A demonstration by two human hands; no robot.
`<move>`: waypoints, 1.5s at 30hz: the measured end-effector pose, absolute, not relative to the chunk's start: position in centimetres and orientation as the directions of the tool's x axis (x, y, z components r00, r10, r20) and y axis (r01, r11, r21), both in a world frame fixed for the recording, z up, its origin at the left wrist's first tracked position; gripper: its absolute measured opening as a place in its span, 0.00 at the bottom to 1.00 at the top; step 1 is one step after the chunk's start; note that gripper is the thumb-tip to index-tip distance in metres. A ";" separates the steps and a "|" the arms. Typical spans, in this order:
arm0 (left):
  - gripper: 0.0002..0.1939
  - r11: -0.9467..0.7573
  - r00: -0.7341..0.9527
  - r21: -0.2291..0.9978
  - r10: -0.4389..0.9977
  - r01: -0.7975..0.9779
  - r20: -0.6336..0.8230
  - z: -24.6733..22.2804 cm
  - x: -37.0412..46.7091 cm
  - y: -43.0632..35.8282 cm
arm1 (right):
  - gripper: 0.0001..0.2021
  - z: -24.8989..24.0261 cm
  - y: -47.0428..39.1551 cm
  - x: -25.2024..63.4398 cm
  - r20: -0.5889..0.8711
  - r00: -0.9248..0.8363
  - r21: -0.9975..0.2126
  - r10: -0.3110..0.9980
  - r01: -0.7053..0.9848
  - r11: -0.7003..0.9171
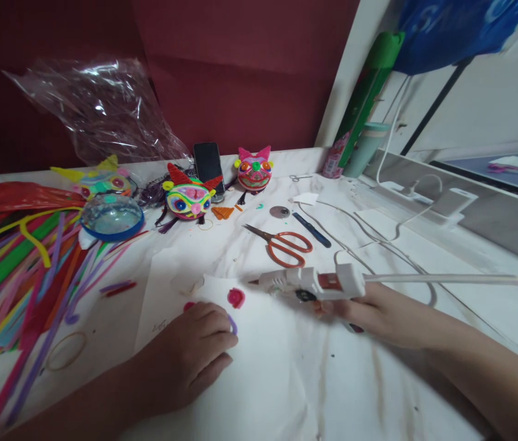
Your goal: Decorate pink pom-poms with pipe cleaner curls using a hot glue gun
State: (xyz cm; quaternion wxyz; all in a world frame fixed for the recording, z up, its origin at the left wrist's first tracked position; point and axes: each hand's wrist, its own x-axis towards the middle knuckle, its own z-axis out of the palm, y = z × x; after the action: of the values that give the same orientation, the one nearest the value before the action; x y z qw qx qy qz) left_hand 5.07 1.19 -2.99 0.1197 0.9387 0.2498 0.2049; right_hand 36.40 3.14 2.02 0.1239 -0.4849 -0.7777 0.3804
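White paper (259, 367) lies on the marble-patterned table, with a small pink coiled piece (236, 298) on it. My left hand (201, 352) rests on the paper with its fingers bent together beside a purple strip (233, 324); what its fingertips hold is hidden. Another bit of pink (189, 305) shows at its knuckles. My right hand (360, 309) is wrapped round the handle of a white glue gun (309, 283). The gun's nozzle points left, just above the paper and to the right of the pink coil. A clear glue stick (447, 279) sticks out of its back.
Orange-handled scissors (290, 246), a blue cutter (311, 230) and white cables (392, 242) lie beyond the gun. Colourful strips (24, 275) and a blue-rimmed bowl (111, 222) are at left. Decorated animal heads (189, 199) and a phone (208, 164) stand at the back.
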 end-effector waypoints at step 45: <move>0.08 -0.850 0.791 0.331 0.512 0.410 0.334 -2.9 5.2 1.2 | 0.13 1.6 2.6 35.3 -0.115 -0.629 -0.603 0.769 0.659 0.449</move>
State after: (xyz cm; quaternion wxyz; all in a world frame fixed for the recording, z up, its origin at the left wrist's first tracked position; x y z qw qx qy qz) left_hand 5.20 1.16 -2.86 0.1213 0.9385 0.2458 0.2099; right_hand 35.28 2.61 1.57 0.0877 -0.4215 -0.8467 0.3124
